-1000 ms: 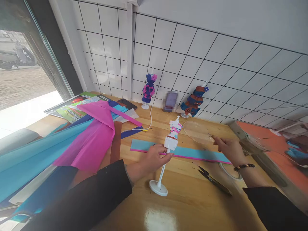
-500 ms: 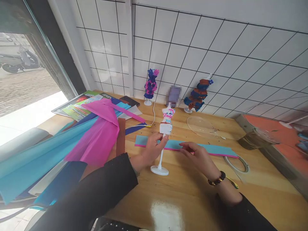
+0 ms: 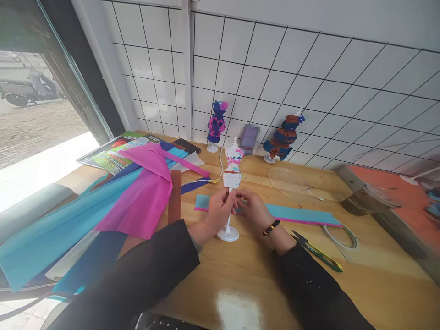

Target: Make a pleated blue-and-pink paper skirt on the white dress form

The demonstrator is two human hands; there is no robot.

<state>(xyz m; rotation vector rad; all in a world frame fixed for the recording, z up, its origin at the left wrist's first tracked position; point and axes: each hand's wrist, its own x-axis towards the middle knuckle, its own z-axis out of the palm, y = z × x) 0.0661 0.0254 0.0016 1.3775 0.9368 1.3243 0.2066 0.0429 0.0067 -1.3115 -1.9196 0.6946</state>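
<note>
A small white dress form (image 3: 232, 179) with pink, blue and brown patches stands upright on a round-based stand. My left hand (image 3: 217, 213) is closed around the stand's pole, just below the torso. Fingers of my right hand (image 3: 255, 207) are closed at the same pole from the other side, meeting the left fingertips; its contact point is partly hidden. Behind both hands lies a long blue strip with a pink edge (image 3: 297, 214), flat on the table. Yellow-handled thread snips (image 3: 319, 253) rest to the right of my right wrist.
Pink sheet material (image 3: 151, 197) and blue sheets (image 3: 68, 201) pile up on the left beside a brown strip (image 3: 174, 195). Two dressed forms, one purple-pink (image 3: 216, 123) and one brown-blue (image 3: 280, 137), stand by the tiled wall. A tape roll (image 3: 354, 240) and cup (image 3: 359, 201) are right.
My right hand has moved left from over the blue strip to the stand's pole. The dress form has shifted slightly left and straightened. The snips now show more fully.
</note>
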